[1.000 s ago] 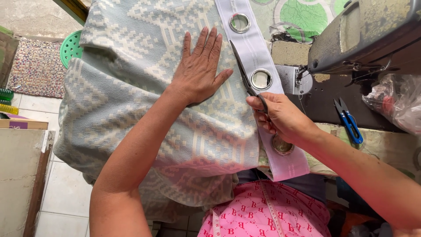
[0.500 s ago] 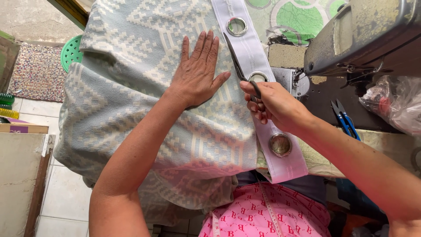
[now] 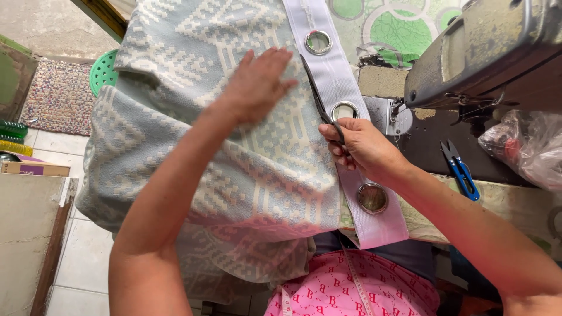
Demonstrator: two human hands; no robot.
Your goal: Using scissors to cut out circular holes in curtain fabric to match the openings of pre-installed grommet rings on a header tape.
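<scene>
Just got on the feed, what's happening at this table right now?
A person sits at a sewing machine. Their left hand lies flat on the pale blue patterned curtain fabric. Their right hand holds dark scissors along the edge of the white eyelet tape. Blue thread snips lie unused beside the machine.
</scene>
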